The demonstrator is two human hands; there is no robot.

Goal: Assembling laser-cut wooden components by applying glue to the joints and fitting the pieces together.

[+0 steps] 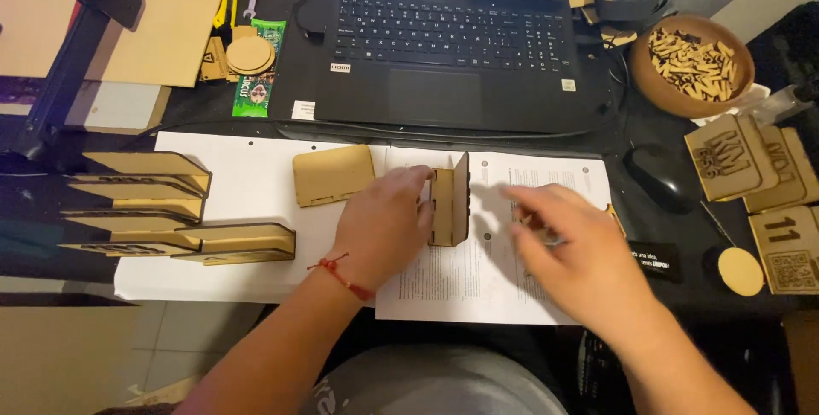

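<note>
My left hand (384,226), a red string bracelet at its wrist, rests on white paper sheets (444,287) and grips a partly assembled wooden holder (450,199) that stands upright. A flat wooden panel with rounded corners (333,174) lies just left of that hand. My right hand (572,249) is blurred, fingers spread, hovering over the paper to the right of the holder. It seems to hold nothing; small wooden bits may lie under it.
Several finished wooden holders (149,206) stand at the left. A black laptop (444,40) sits behind the paper. At the right are a black mouse (661,178), a wooden bowl of small pieces (691,65), engraved wooden plaques (759,185) and a round disc (739,271).
</note>
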